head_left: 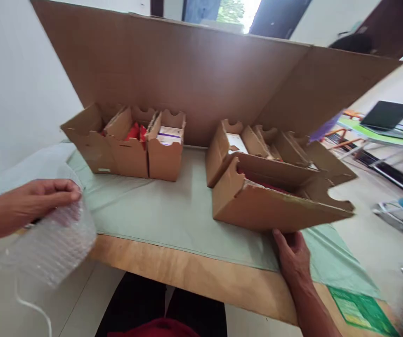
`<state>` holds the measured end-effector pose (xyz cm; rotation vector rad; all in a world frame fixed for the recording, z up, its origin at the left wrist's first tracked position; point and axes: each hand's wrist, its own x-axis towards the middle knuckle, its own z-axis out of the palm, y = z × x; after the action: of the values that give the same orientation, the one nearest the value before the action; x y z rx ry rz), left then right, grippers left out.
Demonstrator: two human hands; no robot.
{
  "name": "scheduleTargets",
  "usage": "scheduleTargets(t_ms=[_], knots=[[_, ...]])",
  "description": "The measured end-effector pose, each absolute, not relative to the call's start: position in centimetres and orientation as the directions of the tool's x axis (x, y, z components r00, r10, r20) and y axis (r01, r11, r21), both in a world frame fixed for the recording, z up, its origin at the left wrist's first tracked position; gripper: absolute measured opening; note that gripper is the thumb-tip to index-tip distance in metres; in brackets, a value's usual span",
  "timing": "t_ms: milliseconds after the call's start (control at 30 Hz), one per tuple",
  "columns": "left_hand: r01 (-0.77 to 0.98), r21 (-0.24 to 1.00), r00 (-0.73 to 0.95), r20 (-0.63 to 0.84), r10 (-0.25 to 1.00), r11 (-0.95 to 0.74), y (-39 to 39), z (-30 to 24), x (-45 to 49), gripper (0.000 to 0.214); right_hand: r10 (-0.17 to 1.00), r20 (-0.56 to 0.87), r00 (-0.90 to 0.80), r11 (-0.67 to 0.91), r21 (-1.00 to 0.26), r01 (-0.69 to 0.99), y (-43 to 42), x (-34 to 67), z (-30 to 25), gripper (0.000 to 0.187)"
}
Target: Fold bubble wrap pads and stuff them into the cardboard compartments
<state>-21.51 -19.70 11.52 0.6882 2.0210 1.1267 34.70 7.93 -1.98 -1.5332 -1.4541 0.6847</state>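
Observation:
At the left, my left hand (55, 194) pinches the upper edge of a sheet of bubble wrap (55, 245), which hangs over the table's front edge. My right hand (294, 255) rests by the table edge, its fingertips at the lower front side of a long open cardboard box (282, 203); some of its fingers are hidden under or against the box. Something dark red lies inside that box. Behind it stand more open boxes, one of them (218, 152) with a white item inside.
Several cardboard boxes (166, 159) stand at the back left, holding red packets (136, 132) and white-and-purple cartons (169, 135). A tall cardboard panel (194, 79) rises behind them. Pale green cloth (159, 210) covers the wooden table (194, 276). A green packet (362, 309) lies at the right corner.

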Motion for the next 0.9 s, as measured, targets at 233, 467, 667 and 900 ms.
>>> scheduleTargets(t_ms=[233, 467, 667, 900], knots=[[0.093, 0.921, -0.324, -0.331, 0.886, 0.378, -9.2, 5.9, -5.8, 0.040, 0.960, 0.259, 0.104, 0.182, -0.864, 0.469, 7.8, 35.3, -2.8, 0.047], [0.493, 0.870, -0.278, 0.164, 0.947, -0.006, -5.0, 4.2, 1.9, 0.040, 0.966, 0.243, 0.087, 0.175, -0.866, 0.468, 7.3, 35.5, -3.2, 0.046], [0.481, 0.873, -0.105, 0.150, 0.983, -0.082, -1.5, 3.2, 6.5, 0.071, 0.962, 0.252, 0.109, 0.178, -0.875, 0.449, 7.2, 35.5, -3.4, 0.052], [0.314, 0.944, -0.033, 0.121, 0.992, -0.104, 0.5, 0.9, 11.3, 0.094, 0.971, 0.213, 0.106, 0.162, -0.918, 0.362, 7.0, 36.4, -3.7, 0.046]])
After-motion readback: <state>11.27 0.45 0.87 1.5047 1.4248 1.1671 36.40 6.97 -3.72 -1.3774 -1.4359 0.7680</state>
